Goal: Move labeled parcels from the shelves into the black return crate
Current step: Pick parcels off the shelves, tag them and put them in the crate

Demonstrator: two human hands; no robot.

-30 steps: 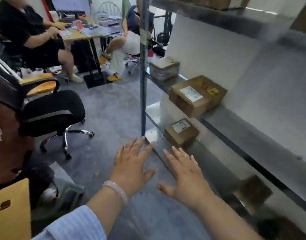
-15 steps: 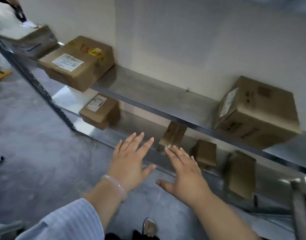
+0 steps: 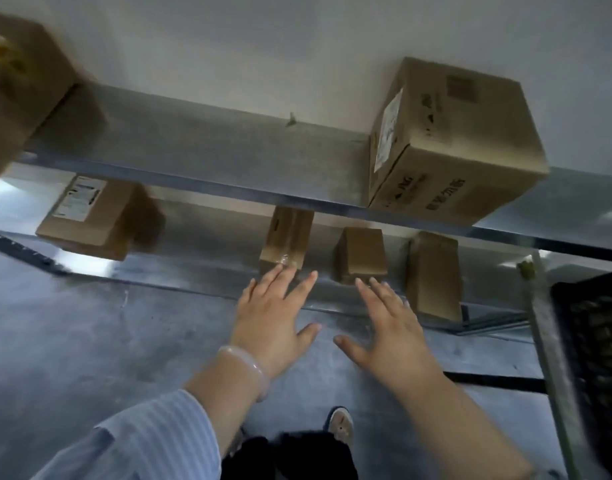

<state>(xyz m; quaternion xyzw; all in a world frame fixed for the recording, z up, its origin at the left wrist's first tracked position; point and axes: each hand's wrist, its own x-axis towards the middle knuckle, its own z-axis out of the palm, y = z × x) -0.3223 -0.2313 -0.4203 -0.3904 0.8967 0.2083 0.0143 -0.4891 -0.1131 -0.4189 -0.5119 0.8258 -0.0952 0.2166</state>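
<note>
Left hand (image 3: 270, 323) and right hand (image 3: 391, 334) both spread flat and empty, just short of the narrow carton (image 3: 286, 239) and squat carton (image 3: 361, 254) on the lower shelf (image 3: 211, 251); the black crate (image 3: 595, 341) waits at right. Neither carton shows a label from here, so a hasty grab could take the wrong one, or tip it over.

Nothing legible anywhere. Large box (image 3: 471, 140) on upper shelf (image 3: 211, 154): white side label (image 3: 387, 129) on left face, print too blurred to read; dark stamped chars on front face, upside down, unreadable; faint square mark on top. Far left of large box, one shelf lower: small parcel (image 3: 103, 226) w/ white top label (image 3: 79, 199), black bars + fine lines, no txt readable. Far left, same level as large box: corner box (image 3: 24, 95) w/ yellow sticker (image 3: 0, 51), blurred.
</note>
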